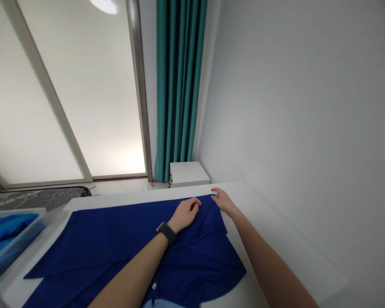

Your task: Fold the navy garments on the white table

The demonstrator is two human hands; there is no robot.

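Observation:
A dark blue shirt (99, 235) lies spread over the white table, with creases on its right part and a white button (154, 286) near the front. My left hand (186, 212), with a black watch (167, 232) on its wrist, rests on the shirt close to its far edge. Its thumb and fingers are curled together against the cloth; the fingertips are partly hidden. At the shirt's far right corner is my right hand (223, 200), thumb and index finger apart, the thumb touching the cloth edge. Light blue fabric (163, 303) shows at the bottom.
A translucent basket (17, 248) holding bright blue clothing (9, 231) stands at the left. Beyond the table (244, 201) are a small white cabinet (189, 172) and a green curtain (179, 85). A wall (291, 128) rises along the right; frosted sliding doors (83, 85) stand behind.

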